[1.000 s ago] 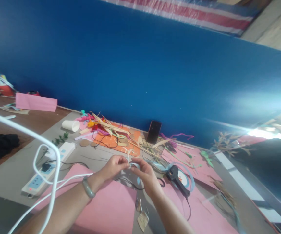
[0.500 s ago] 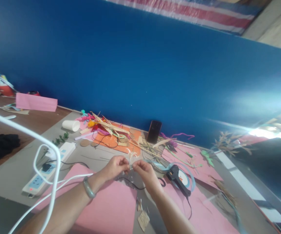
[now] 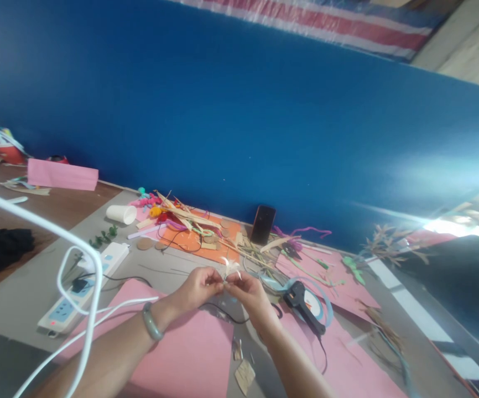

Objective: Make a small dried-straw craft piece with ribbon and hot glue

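Right in the middle of my head view, a small white flower-like piece [image 3: 232, 266] stands up between my two hands, above the surface [image 3: 11, 301], its thin petals curling outward. My left hand [image 3: 200, 286] has its grip pinching the base, thumb against forefinger; my right hand [image 3: 250, 296] pinches the same spot from the other side, the fingertips of both almost meeting. The exact hold at the base is too small to make out. I've got a pale-green bangle [image 3: 152, 321] around the left wrist.

Below the hands, a pink sheet [image 3: 185, 351] lies under my left forearm, and a tan scrap [image 3: 245, 377] sits just beside its right edge. Off to the right of my right hand, a black glue gun [image 3: 303, 307] lies across a pale-blue roll [image 3: 329, 309]. Farther back, straw-coloured strips [image 3: 189, 213] are heaped over an orange sheet [image 3: 177, 251], and a dark smartphone [image 3: 263, 225] leans upright near the blue partition [image 3: 223, 110].

Over on the left, a white cup [image 3: 121, 214] lies on its side behind a power strip [image 3: 63, 312] with its red light glowing. A thick white cable [image 3: 48, 217] arcs across my near left.
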`<state>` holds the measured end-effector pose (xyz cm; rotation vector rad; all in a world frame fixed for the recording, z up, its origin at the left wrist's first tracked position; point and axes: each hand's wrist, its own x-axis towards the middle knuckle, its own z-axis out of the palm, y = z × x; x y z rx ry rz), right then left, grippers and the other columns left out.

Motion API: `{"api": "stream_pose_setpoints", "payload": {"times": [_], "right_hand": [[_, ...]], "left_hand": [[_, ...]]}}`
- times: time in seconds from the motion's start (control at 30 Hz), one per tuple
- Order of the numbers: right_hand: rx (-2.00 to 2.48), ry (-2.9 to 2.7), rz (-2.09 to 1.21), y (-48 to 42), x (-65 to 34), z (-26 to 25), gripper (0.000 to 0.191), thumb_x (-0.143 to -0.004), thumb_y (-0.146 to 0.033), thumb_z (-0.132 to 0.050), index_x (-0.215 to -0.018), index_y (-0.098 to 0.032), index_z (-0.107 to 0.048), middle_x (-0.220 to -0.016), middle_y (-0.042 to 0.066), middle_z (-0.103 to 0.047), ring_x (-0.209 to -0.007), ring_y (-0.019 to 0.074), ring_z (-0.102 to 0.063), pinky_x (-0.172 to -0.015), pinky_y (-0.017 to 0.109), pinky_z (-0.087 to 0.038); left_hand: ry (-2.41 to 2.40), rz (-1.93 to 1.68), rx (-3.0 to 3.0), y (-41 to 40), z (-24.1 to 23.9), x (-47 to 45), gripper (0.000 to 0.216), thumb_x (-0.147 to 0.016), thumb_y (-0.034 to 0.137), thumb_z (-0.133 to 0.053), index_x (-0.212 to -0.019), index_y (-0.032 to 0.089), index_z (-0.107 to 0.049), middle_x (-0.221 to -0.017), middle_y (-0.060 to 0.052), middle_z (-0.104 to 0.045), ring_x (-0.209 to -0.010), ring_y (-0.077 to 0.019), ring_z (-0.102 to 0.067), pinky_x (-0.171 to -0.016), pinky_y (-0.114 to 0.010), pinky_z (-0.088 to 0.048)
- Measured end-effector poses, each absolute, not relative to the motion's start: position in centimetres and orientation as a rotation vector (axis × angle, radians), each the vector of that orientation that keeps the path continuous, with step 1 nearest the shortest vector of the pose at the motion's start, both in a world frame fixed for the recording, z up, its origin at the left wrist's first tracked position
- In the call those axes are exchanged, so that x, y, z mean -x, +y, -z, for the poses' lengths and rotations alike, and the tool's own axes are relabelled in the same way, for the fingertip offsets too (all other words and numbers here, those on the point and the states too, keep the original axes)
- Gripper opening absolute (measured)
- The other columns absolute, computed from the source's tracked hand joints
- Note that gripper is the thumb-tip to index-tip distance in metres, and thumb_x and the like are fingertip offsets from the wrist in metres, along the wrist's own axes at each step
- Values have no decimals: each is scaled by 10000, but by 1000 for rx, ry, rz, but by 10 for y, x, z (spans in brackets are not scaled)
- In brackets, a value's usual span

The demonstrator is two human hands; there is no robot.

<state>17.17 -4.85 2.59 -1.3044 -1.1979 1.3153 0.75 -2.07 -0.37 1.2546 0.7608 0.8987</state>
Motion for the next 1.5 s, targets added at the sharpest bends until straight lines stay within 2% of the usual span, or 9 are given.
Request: {"api": "stream_pose_setpoints", "payload": {"times": [0.23, 0.37, 0.6, 0.73, 0.93, 1.17, 1.33, 1.5], "right_hand": [[1369, -1437, -1034, -60, -177, -45, 208, -701, -375, -733, -634, -190, -664, -637, -4, -644, -653, 181, -563, -662, 274, -415], [1428, -1493, -901, -63, -177, -49, 231, -687, -396, -734, -578, -204, -663, -599, -3, -633, -631, 191, -551, -673, 291, -418], [1416, -1506, -998, -60, -182, -34, 279, -783, -420, -652, -618, -195, -659, -602, -3, -612, -622, 172, -520, -631, 272, -371], [1419, -1454, -1068, -58, -182, -27, 292, -792, -430, -639, -628, -191, -612, -588, -24, -545, -591, 142, -454, -588, 254, -338], [1440, -1374, -1153, -57, -177, -30, 332, -804, -470, -614, -622, -196, -568, -549, -43, -480, -530, 121, -390, -548, 249, -303], [1456, -1347, -1139, -52, -178, -24, 324, -806, -456, -607, -632, -190, -546, -575, -48, -458, -554, 117, -393, -555, 247, -296], [1438, -1327, -1179, -52, -181, -20, 318, -807, -454, -613, -656, -183, -542, -587, -47, -480, -565, 116, -425, -569, 247, -318], [1410, -1331, -1225, -50, -180, -18, 294, -746, -440, -699, -832, -168, -632, -726, 0, -626, -673, 151, -540, -655, 267, -387]], "left_hand": [[766, -996, -1524, -27, -9, -5, 245, -789, 390, -637, -738, 154, -677, -764, -54, -662, -745, -179, -577, -667, -243, -417], [749, -987, -1523, -26, -5, -6, 207, -783, 353, -634, -735, 157, -684, -747, -50, -668, -733, -180, -586, -649, -242, -426], [707, -908, -1258, -22, 7, -12, 218, -720, 345, -705, -701, 136, -645, -650, -28, -633, -619, -137, -565, -621, -243, -435], [679, -842, -1169, -21, 2, -10, 182, -694, 293, -717, -700, 131, -634, -633, -24, -631, -587, -124, -565, -599, -237, -431], [697, -821, -1042, -19, 3, -10, 240, -659, 324, -759, -672, 140, -606, -576, -7, -636, -527, -113, -571, -558, -229, -420], [712, -811, -925, -16, 11, -12, 271, -600, 298, -806, -692, 132, -612, -607, -23, -681, -555, -130, -628, -583, -235, -446], [713, -787, -914, -17, 10, -11, 262, -589, 278, -805, -704, 129, -623, -619, -21, -683, -547, -121, -622, -581, -228, -449], [744, -764, -915, -20, 5, -11, 201, -613, 253, -770, -673, 138, -616, -556, 11, -635, -497, -95, -574, -532, -205, -418]]}}
